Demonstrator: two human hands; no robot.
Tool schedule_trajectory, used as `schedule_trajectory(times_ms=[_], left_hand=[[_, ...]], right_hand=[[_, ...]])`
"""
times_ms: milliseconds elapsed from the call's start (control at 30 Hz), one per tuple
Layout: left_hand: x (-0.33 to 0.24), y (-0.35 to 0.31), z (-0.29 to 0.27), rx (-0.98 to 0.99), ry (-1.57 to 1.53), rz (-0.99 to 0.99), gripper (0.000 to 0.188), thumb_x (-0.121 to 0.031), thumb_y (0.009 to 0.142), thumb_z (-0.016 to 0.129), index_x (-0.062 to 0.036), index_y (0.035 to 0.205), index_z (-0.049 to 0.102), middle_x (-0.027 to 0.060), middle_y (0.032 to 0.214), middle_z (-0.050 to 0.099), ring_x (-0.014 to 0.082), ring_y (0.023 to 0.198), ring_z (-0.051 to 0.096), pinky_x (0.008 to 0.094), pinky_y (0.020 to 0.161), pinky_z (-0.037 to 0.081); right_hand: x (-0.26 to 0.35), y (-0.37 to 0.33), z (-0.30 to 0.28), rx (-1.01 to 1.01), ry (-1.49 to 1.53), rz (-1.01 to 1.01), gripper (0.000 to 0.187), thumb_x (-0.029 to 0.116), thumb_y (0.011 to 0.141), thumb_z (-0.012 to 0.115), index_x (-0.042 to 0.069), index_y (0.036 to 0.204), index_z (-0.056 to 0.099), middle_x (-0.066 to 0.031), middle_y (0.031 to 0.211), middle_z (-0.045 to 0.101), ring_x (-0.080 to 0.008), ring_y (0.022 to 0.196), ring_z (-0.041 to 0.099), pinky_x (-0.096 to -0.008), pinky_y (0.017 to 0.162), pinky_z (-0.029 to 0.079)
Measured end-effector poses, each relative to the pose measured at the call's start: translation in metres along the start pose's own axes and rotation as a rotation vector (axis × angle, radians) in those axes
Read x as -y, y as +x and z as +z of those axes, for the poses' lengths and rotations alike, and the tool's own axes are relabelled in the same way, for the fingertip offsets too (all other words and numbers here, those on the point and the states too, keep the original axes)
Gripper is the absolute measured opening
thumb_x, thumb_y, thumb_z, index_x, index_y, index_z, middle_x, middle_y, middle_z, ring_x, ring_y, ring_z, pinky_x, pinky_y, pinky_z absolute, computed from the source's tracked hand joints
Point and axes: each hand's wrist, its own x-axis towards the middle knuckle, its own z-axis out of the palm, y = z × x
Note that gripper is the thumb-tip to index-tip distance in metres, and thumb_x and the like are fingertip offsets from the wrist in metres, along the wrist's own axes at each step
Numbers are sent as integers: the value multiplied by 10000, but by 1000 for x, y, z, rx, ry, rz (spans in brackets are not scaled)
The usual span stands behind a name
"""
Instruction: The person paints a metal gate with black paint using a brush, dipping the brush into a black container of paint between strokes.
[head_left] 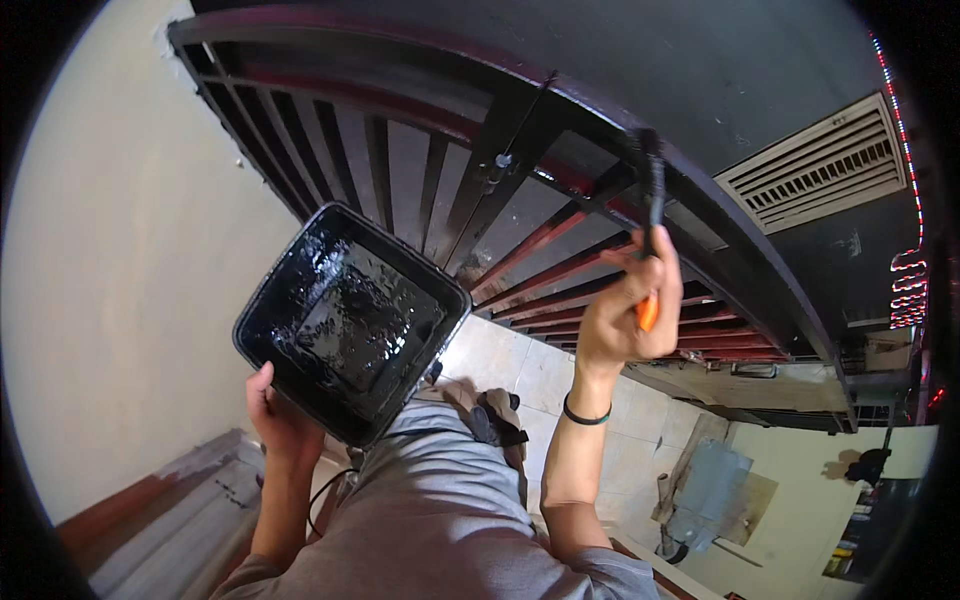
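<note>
Paintbrush (pixel 651 215) with an orange handle (bristles black) sits clenched in the right hand (pixel 625 310) against the metal gate (pixel 520 240), while left of it the left hand (pixel 280 415) grips a paint tray (pixel 350 320).

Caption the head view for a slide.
Right hand brushes black paint onto a dark metal gate with an orange-handled brush; left hand holds a square black paint tray.
</note>
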Motion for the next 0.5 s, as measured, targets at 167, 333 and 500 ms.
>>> schedule_trajectory(times_ms=[167, 333, 500], left_hand=[[-3, 2, -15, -41, 63, 5, 614, -478, 969, 569, -32, 1389, 603, 116, 1373, 656, 295, 1268, 593, 445, 1114, 427], [-1, -1, -13, -56, -76, -1, 554, -412, 993, 528, 0, 1354, 605, 123, 1357, 669, 283, 1269, 608, 428, 1120, 434], [6, 6, -20, -44, -25, -16, 637, -481, 974, 562, -17, 1410, 576, 124, 1412, 628, 314, 1304, 567, 447, 1149, 402]], right_hand=[[33, -1, 25, 190, 12, -191, 209, 96, 1006, 674, -56, 1137, 735, -192, 1059, 775, -264, 899, 782, -348, 749, 628], [9, -5, 14, 111, -3, 31, 244, 89, 978, 710, -27, 1191, 741, -159, 1060, 783, -275, 838, 779, -334, 725, 623], [16, -6, 30, 246, 7, -250, 258, 61, 929, 749, -4, 1178, 752, -189, 1064, 771, -304, 902, 776, -345, 768, 625]])
